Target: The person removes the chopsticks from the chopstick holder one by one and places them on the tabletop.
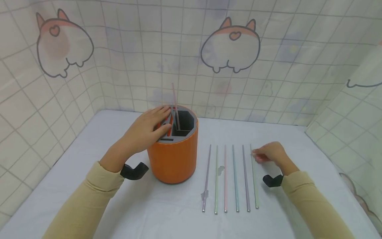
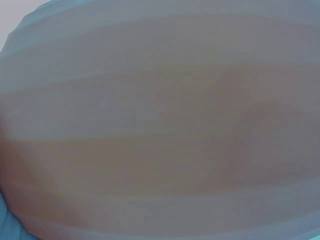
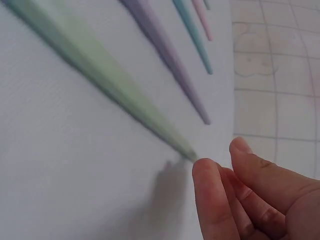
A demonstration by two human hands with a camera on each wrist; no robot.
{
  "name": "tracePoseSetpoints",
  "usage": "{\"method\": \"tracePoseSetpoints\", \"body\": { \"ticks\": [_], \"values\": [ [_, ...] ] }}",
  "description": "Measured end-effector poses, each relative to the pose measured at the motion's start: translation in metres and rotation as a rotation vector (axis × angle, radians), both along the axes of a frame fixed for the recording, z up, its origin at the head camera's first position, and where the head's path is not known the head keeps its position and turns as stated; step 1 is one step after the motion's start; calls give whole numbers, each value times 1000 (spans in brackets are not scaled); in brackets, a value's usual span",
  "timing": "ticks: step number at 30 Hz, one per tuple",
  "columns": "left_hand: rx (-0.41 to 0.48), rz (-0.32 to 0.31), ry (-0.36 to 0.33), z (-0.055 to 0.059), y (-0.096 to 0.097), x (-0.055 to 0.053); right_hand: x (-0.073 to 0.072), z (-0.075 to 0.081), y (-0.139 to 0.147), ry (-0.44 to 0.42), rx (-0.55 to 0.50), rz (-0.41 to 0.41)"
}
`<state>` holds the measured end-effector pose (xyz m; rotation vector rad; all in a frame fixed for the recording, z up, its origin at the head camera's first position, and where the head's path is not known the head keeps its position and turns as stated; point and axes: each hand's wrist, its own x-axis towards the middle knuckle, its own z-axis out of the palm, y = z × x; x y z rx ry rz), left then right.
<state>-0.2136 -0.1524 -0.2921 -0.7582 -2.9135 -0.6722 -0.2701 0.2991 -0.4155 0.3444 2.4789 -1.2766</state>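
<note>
My left hand rests on the grey top of an orange cylindrical holder, fingers spread over its left side. One pink chopstick leans upright in the holder's large compartment. On the table my right hand is at the far, thin end of the rightmost green chopstick. In the right wrist view a fingertip meets or nearly meets that thin tip, while the thumb stands apart from it. The left wrist view is a blur that shows no clear object.
Left of that green chopstick lie several others in a row: a purple chopstick, a blue chopstick, a pink chopstick, a green chopstick and another purple chopstick. A grid-patterned cloth hangs behind the white table.
</note>
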Motion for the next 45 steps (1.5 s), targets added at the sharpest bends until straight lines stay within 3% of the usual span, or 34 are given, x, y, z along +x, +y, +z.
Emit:
{"method": "tracePoseSetpoints", "body": {
  "ticks": [5,11,19,25,35,45],
  "values": [
    [-7,4,0,2,0,1,-4,26,-21,105,-102,53],
    [-12,2,-8,3,0,1,-7,59,-63,192,-139,119],
    [-14,13,-9,3,-2,1,-25,102,-136,295,-333,151],
    [-11,4,-14,3,1,1,-28,128,-187,346,-465,161],
    [-9,1,-12,3,3,2,-24,144,-237,401,-519,249],
    [-4,-1,13,2,3,0,-22,146,-253,412,-550,237]
  ]
}}
